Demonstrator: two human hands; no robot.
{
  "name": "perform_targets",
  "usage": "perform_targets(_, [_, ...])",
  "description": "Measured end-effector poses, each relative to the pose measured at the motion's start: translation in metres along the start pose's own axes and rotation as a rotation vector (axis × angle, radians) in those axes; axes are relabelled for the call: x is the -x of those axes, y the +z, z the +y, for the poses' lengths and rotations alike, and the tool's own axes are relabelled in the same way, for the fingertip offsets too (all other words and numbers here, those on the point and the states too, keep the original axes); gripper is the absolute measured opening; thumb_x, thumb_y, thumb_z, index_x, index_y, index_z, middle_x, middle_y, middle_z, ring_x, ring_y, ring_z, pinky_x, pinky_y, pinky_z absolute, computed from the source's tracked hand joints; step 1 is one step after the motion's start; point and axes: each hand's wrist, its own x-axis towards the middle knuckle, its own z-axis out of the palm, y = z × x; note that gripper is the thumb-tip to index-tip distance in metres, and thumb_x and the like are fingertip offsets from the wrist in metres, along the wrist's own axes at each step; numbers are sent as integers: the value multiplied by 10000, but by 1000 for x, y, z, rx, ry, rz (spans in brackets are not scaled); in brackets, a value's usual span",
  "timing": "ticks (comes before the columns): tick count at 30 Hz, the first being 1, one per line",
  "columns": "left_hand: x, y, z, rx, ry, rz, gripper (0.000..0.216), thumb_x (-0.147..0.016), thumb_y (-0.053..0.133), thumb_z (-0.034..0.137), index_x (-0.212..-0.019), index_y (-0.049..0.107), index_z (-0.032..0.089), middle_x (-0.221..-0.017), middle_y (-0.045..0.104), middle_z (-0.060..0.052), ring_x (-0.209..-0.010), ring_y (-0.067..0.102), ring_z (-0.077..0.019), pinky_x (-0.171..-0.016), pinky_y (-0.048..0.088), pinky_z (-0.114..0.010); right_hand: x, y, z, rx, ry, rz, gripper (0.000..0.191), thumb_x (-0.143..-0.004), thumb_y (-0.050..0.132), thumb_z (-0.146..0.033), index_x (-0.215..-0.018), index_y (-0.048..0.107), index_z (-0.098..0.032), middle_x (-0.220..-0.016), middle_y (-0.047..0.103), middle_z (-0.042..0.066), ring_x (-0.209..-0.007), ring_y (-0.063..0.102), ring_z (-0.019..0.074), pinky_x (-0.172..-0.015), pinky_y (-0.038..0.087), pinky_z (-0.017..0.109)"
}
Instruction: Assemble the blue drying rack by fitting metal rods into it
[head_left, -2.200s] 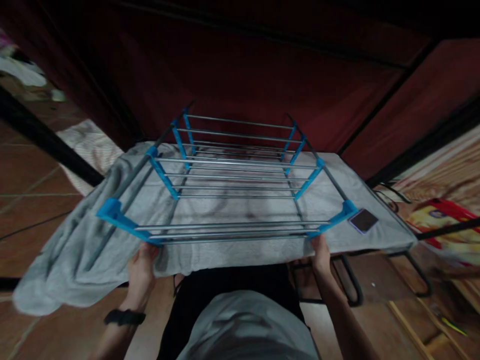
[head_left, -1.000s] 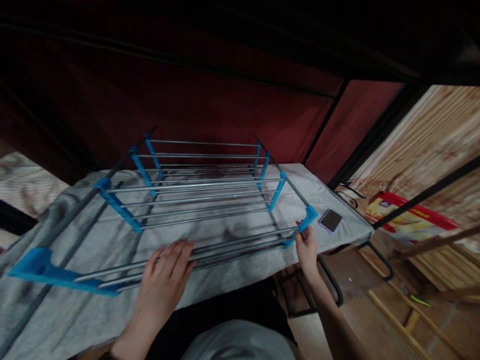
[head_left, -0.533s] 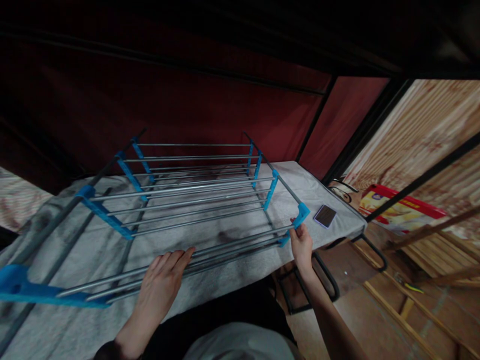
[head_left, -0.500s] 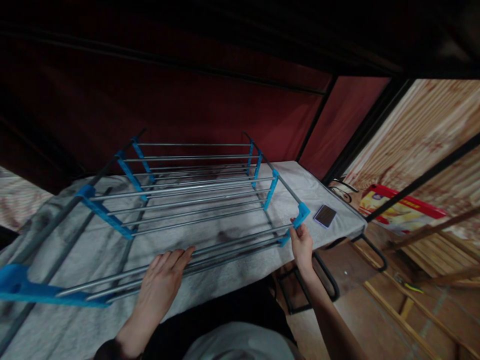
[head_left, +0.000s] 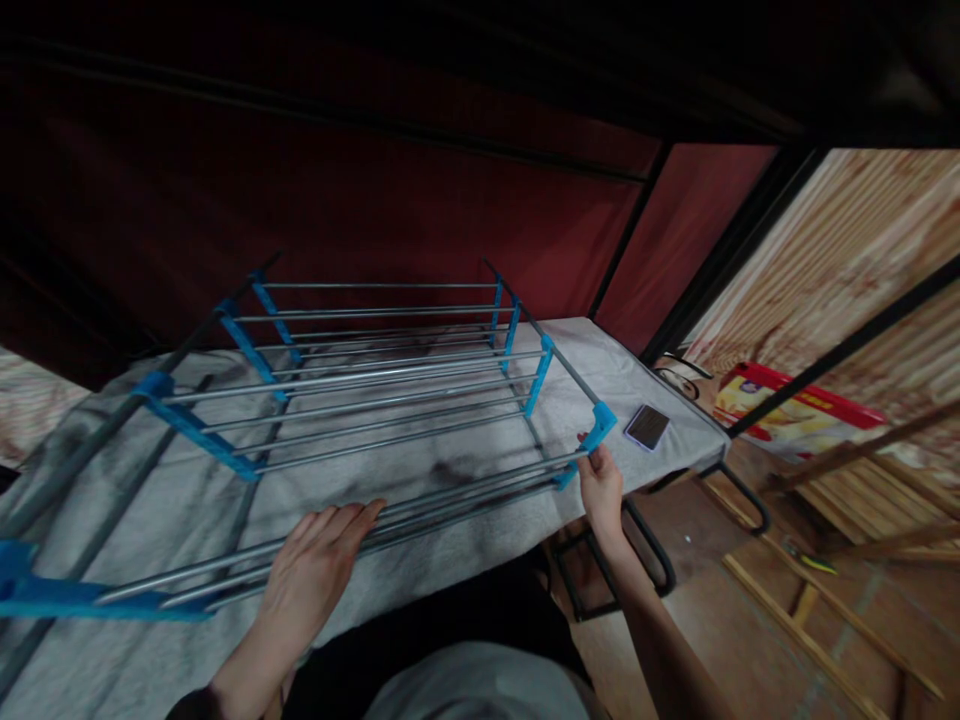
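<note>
A metal rack [head_left: 352, 400] with grey rods and blue plastic brackets lies flat on a grey towel [head_left: 450, 500] spread over a table. My left hand [head_left: 315, 565] rests on the nearest rods, fingers stretched flat and together. My right hand [head_left: 600, 485] is closed on the blue corner bracket [head_left: 596, 430] at the rack's near right end.
A phone [head_left: 646, 426] lies on the towel just right of the rack. Dark red fabric panels [head_left: 375, 220] on black poles rise behind. Black table legs [head_left: 652, 560], wooden slats [head_left: 847, 500], a red package [head_left: 787, 415] and a small tool [head_left: 810, 562] are on the floor at right.
Both hands held the near corners 2.2 s ago. Since then my left hand slid right onto the middle rods, and the view turned right. The last half second shows almost no movement.
</note>
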Motion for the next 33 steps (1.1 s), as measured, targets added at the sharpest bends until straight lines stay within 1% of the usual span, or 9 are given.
perform_targets(6, [-2,2,-1,-10,-31,1,385,-939,404,152,-1248,623,226,-938,714,-46,-812,631,-204,-763,439,-335,0,0,6,37,55,-11,453,-830,538,-426,-1182,645,-162,-1144,693,142,-1044,644,264,-965,472,450])
perform_targets(9, [-2,3,-3,7,-12,1,373,-944,404,163,-1227,636,234,-948,719,-42,-825,637,-196,-779,442,-326,0,0,8,41,57,-17,465,-832,531,-434,-1191,637,-157,-1127,695,145,-1049,643,268,-964,470,449])
perform_targets(19, [-2,4,-3,18,-52,-54,366,-951,408,189,-1233,633,252,-961,717,-36,-840,640,-201,-788,456,-343,2,-1,3,128,66,-12,438,-845,504,-432,-1155,633,-151,-1105,696,147,-985,647,271,-920,477,421])
perform_targets(23, [-2,6,0,35,-79,-84,352,-977,392,221,-1254,606,263,-982,710,-21,-857,634,-208,-801,463,-363,4,-4,-4,147,73,-54,416,-856,484,-440,-1148,626,-180,-1087,698,134,-992,646,281,-908,476,412])
perform_targets(25, [-3,3,7,27,-91,-123,344,-980,395,213,-1260,593,245,-1024,701,-28,-891,628,-214,-825,464,-374,6,-7,-7,128,74,-76,425,-849,495,-462,-1147,626,-190,-1115,689,153,-1024,638,301,-920,471,431])
perform_targets(27, [-5,-2,15,15,-113,-183,367,-967,379,147,-1258,589,223,-1052,691,-41,-916,620,-210,-842,464,-374,8,-9,-7,110,85,-85,468,-825,528,-489,-1154,625,-170,-1125,680,186,-1051,629,331,-953,456,471])
perform_targets(28, [-6,-5,18,15,-130,-190,381,-960,366,116,-1253,591,210,-1039,687,-52,-923,619,-208,-843,464,-374,8,-10,-6,107,95,-49,493,-800,554,-504,-1140,633,-157,-1107,685,191,-1055,630,341,-966,452,485])
perform_targets(30, [-8,-11,22,51,-137,-229,396,-966,371,116,-1309,551,199,-1040,679,-65,-931,619,-198,-846,464,-372,6,-10,-3,120,117,-32,530,-759,591,-530,-1117,655,-144,-1107,689,195,-1080,627,364,-983,449,519])
perform_targets(33, [2,-21,23,116,-183,-141,353,-994,408,210,-1330,519,198,-1104,670,-81,-1011,610,-197,-912,455,-385,3,-10,3,171,136,-6,504,-712,632,-533,-1061,691,-174,-1097,698,194,-1101,622,403,-1018,425,566])
